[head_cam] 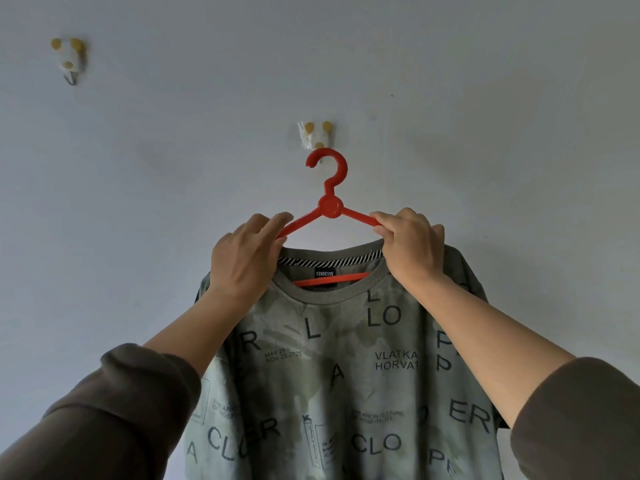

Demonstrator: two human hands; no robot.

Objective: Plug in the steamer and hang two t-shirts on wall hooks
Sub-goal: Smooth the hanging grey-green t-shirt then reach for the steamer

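Red plastic hanger (330, 205): held up against a pale wall (485, 98), its curved top reaching the metal prong of the middle wall hook (316, 136). Whether the weight is borne by the prong cannot be told. A round hub is seen where the neck meets the two sloping arms; the lower bar is visible through the neck opening of the garment.

Grey-green t-shirt (346, 375): carried on the hanger, front towards the camera, printed with dark letters and small text blocks. A dark label reading "FENDEYOS" is sewn inside the collar, under a striped neck tape.

Left hand (247, 259): the hanger's left arm is gripped near the collar, fingers laid over it and thumb under.

Right hand (410, 245): the hanger's right arm is pinched between curled fingers and thumb, just above the shirt's shoulder.

Second wall hook (70, 60): fixed to the wall at upper left, well apart from the first, nothing hung on it.

Sleeves (114, 420): dark brown, pushed back to mid-forearm on both arms.
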